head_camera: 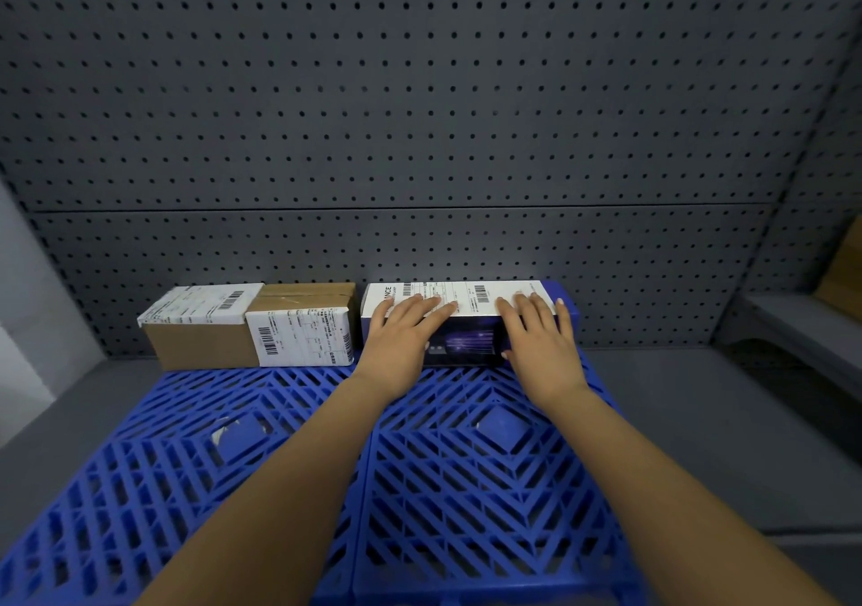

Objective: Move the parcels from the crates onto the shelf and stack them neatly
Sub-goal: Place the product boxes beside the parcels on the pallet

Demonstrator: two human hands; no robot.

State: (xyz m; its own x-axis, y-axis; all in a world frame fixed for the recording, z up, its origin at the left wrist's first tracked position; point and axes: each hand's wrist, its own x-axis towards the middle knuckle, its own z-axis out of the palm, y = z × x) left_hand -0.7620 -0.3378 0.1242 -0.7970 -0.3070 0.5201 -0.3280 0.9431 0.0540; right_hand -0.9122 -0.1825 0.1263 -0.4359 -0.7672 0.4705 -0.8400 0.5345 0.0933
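A long white and purple box (466, 300) with a shipping label lies against the pegboard at the back of the blue lattice shelf surface (466, 465). My left hand (401, 330) lies flat on its left part, fingers straight over the top. My right hand (541, 330) lies flat on its right part, thumb down on the front face. To the left stand two brown cardboard parcels side by side, the left parcel (200, 330) with a label on top and the middle parcel (303, 325) with a label on its front. No crates are in view.
The grey pegboard wall (420, 115) closes the back and right side. Grey shelf floor (723, 419) lies right of the blue lattice. A lower grey ledge with a wooden panel (839, 288) shows at far right. A pale wall (28, 325) stands at left.
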